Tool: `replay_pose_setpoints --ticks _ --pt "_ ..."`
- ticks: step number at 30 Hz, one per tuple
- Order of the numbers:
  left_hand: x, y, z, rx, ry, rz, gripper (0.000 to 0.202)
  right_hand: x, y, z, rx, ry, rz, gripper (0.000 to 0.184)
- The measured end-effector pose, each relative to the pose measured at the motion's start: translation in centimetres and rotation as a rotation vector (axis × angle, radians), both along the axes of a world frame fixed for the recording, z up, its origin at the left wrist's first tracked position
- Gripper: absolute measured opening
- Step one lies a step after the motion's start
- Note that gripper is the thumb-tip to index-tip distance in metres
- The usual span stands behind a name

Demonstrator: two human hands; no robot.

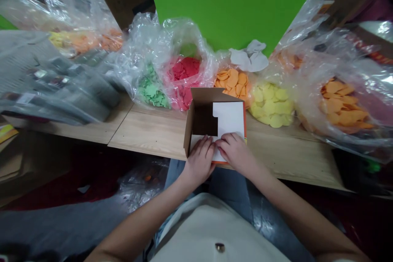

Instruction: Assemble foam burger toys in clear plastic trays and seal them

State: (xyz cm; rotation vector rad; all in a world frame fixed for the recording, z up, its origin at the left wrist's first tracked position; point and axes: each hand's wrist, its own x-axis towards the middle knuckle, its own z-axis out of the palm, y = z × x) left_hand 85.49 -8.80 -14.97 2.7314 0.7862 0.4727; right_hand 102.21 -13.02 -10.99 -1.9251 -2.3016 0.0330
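Note:
A small cardboard box (pixel 229 115) sits at the front edge of the wooden table. It is white and brown with orange edges, and its top is partly uncovered. White flaps are folded in at its right and front sides, while brown flaps stand up at the back and left. My left hand (pixel 199 160) grips the front of the box, its fingers lying over the front flap. Beside it, my right hand (pixel 235 150) has bent fingers pressed on the front right corner where the two white flaps meet. The fingertips of both hands nearly touch.
Behind the box, clear plastic bags hold green pieces (pixel 152 90), red pieces (pixel 186 69), orange pieces (pixel 233 82) and yellow pieces (pixel 272 104). A white piece (pixel 251 56) lies by the green panel (pixel 233 4). Grey plastic packets (pixel 70 86) are piled at left.

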Motion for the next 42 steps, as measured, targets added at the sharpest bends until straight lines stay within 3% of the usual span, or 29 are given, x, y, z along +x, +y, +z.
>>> replay_pose_setpoints --ticks 6,10,15,19,21,23,27,29,30,32,34,36,39,42 --pt "0.2 -0.1 0.4 0.001 0.004 0.004 0.049 0.4 0.3 0.6 -0.044 0.039 -0.043 0.026" --pt "0.4 -0.1 0.5 0.0 0.035 -0.004 0.049 0.6 0.6 1.1 -0.1 0.02 -0.06 0.02" --pt "0.4 -0.1 0.3 0.006 0.026 -0.003 0.049 -0.4 1.1 1.1 -0.135 -0.036 -0.088 0.009" --pt "0.1 0.0 0.1 0.012 -0.001 -0.008 0.047 -1.2 0.7 1.3 -0.102 -0.068 -0.089 0.013" --pt "-0.1 0.0 0.2 0.007 -0.014 -0.012 0.052 0.0 -1.0 1.7 -0.083 0.013 -0.132 0.015" --pt "-0.2 0.0 0.5 -0.001 -0.021 -0.018 0.059 2.6 -4.1 2.3 -0.111 0.098 -0.263 0.016" --pt "0.1 -0.7 1.3 0.002 0.024 0.062 0.051 8.9 -11.3 4.0 -0.424 -0.044 -0.549 0.023" --pt "0.5 -1.1 1.5 0.005 0.055 0.104 0.049 10.2 -11.9 5.3 -0.389 -0.032 -0.59 0.024" --pt "0.7 -1.3 1.6 0.007 0.065 0.114 0.049 10.3 -10.9 5.9 -0.282 0.008 -0.592 0.026" --pt "0.9 -1.5 1.6 0.016 0.068 0.123 0.048 9.6 -6.3 7.0 0.022 0.134 -0.576 0.032" --pt "0.9 -1.4 1.4 0.032 0.058 0.126 0.045 8.4 0.4 7.6 0.241 0.343 -0.491 0.036" --pt "0.8 -1.1 1.0 0.053 0.04 0.115 0.04 7.4 7.4 7.8 0.285 0.589 -0.415 0.048" --pt "0.3 -0.6 0.5 0.082 0.001 0.074 0.034 6.7 14.4 7.5 -0.027 0.637 -0.293 0.06" --pt "0.0 -0.2 -0.1 0.083 -0.036 0.039 0.033 6.8 15.7 6.6 -0.28 0.511 -0.123 0.05"
